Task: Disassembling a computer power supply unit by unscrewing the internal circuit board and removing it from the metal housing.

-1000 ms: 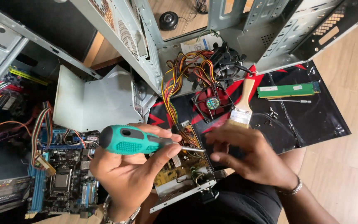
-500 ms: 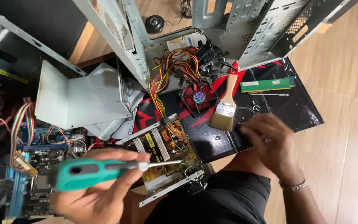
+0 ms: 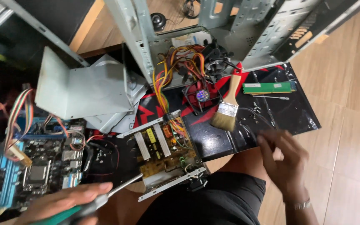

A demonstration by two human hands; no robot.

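Two hands worked. Left hand (image 3: 63, 202) gripped a screwdriver (image 3: 105, 199), its tip touching the power supply board (image 3: 165, 152). Right hand (image 3: 286, 160) hovered spread, empty, near the brush (image 3: 226, 110).

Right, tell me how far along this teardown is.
Done: power supply board lies open, its cover off; motherboard and memory stick lie outside the case. In hand: left hand grips the screwdriver; right hand is empty. Left: brush lies unused.

This is looking like a home room serving as an informal computer repair spot, with work going on right on a wooden plank floor (image 3: 355, 137). Opened metal computer cases (image 3: 246, 37), a bare motherboard (image 3: 42, 166), an exposed power supply board (image 3: 163, 150), a memory stick (image 3: 268, 87) and a paintbrush (image 3: 226, 109) are lying spread around a black and red mat (image 3: 271, 118).
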